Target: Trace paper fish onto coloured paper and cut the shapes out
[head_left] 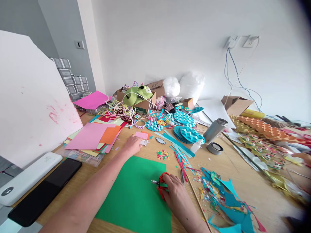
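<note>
My right grip (173,189) is wrapped around the red-handled scissors (159,184) over the green sheet (136,194). My left grip (133,145) is at a grey cutout (144,142); I can't tell whether it pinches. Beyond, a cardboard box (148,103) holds green material (132,96); the metal flask's (215,130) contents are hidden.

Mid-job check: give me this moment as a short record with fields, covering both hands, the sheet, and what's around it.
Left hand: the hand is by a pink slip and a pale cutout; grip unclear
Right hand: the hand holds red-handled scissors
Blades: over the green sheet, pointing left in view
Beyond sheet: small pile of colored bits
Right of sheet: blue scraps
Far right: metal flask, dark-topped cap beside it
</note>
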The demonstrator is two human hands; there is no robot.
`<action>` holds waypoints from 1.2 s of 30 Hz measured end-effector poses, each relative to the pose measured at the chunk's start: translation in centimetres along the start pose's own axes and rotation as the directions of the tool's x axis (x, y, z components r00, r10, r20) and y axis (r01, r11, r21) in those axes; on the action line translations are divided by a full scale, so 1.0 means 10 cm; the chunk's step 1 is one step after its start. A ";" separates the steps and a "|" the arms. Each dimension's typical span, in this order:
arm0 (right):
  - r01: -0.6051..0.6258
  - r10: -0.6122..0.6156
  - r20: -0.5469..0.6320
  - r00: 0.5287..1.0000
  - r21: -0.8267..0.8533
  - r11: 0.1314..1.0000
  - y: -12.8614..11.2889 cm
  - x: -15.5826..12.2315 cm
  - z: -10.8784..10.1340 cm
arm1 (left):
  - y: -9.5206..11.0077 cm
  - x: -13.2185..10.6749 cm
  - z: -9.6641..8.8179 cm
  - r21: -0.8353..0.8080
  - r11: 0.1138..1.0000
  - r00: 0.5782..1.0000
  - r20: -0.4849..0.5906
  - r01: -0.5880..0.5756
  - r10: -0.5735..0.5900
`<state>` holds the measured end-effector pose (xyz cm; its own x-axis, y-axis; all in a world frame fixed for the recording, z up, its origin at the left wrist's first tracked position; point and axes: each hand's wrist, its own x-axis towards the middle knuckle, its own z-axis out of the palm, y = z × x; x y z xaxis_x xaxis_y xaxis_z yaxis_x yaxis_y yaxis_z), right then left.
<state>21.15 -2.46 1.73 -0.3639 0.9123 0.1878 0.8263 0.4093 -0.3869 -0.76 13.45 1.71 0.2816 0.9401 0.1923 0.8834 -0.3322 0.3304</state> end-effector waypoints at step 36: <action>0.013 -0.012 -0.054 0.998 0.025 1.000 0.08 -0.01 0.07 | -0.22 0.03 0.26 -0.111 0.994 0.988 -0.153 0.010 -0.027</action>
<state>21.51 -2.24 0.79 -0.3502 0.9053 0.2404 0.8105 0.4215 -0.4067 -1.62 14.67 -1.38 0.1973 0.9257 0.3226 0.8392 -0.3296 0.4325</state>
